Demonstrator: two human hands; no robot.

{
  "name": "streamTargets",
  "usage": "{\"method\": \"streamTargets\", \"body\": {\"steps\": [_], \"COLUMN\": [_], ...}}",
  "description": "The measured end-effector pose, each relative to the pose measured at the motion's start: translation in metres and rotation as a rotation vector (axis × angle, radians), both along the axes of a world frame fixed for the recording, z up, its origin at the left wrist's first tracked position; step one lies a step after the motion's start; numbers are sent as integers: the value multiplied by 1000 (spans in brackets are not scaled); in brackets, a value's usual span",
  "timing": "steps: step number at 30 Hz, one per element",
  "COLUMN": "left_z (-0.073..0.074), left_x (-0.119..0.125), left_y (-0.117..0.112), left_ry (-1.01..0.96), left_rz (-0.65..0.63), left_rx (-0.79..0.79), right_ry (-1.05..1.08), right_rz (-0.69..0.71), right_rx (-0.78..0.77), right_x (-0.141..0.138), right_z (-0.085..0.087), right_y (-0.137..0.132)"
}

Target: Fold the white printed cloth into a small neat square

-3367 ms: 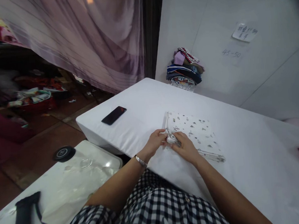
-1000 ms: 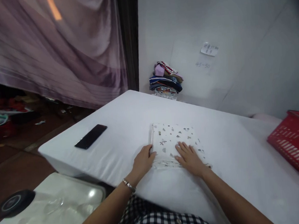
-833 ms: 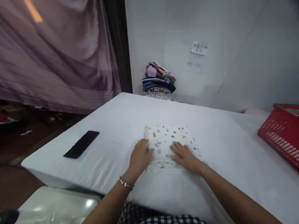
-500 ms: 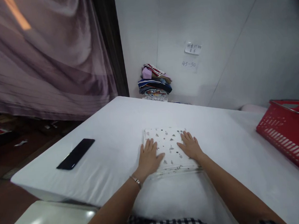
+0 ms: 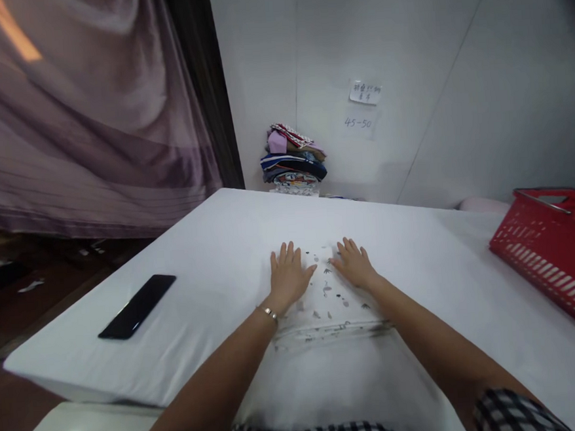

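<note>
I saw the left hand [image 5: 289, 281] and right hand [image 5: 355, 266], each grip spread, on folded cloth [image 5: 329, 304]; a phone [image 5: 137, 307] lay on the bench [image 5: 215, 247].

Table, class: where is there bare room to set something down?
Bare table shows between phone and left hand, between right hand and basket, and beyond the cloth. Crowded: the middle, where both hands lie on the cloth.

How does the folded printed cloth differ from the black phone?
The folded cloth is white with small prints; the phone is plain black. The cloth looks layered and soft, the phone slim and stiff. The left hand and right hand lie on the cloth; neither touches the phone. Both lie on the white table.
</note>
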State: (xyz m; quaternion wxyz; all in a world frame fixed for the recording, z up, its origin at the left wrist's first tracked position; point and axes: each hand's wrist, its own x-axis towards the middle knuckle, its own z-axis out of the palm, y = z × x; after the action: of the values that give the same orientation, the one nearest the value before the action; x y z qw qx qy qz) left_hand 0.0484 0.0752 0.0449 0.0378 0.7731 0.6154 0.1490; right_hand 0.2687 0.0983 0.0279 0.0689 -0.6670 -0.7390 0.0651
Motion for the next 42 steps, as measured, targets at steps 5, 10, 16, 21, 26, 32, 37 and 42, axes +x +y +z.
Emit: {"method": "streamTargets", "body": {"steps": [5,10,16,21,26,32,37,42], "left_z": [-29,-38,-35,-25,-10,-27,-38,-39], "left_x": [-5,-9,-9,-11,-22,-35,-34,-34], "left_y": [20,19,20,23,-2,-66,-71,-68], "left_ry": [-3,-35,-67,-114,-109,-62,-115,-222], "left_rz": [56,57,59,40,10,-97,-74,-83], "left_rx": [-73,-85,-84,-153,-141,-150,-143,-84], "right_ry": [33,71,89,141,214,213,350,563], "right_rz": [-45,-22,-25,-39,-33,-30,-45,-61], "right_rx": [-79,-43,-40,-125,-137,-78,-27,-48], "right_x": [9,18,17,18,28,39,43,47], "right_z": [-17,-29,-30,-11,11,-17,-33,-28], "right_y": [21,23,25,24,-18,-95,-103,-97]}}
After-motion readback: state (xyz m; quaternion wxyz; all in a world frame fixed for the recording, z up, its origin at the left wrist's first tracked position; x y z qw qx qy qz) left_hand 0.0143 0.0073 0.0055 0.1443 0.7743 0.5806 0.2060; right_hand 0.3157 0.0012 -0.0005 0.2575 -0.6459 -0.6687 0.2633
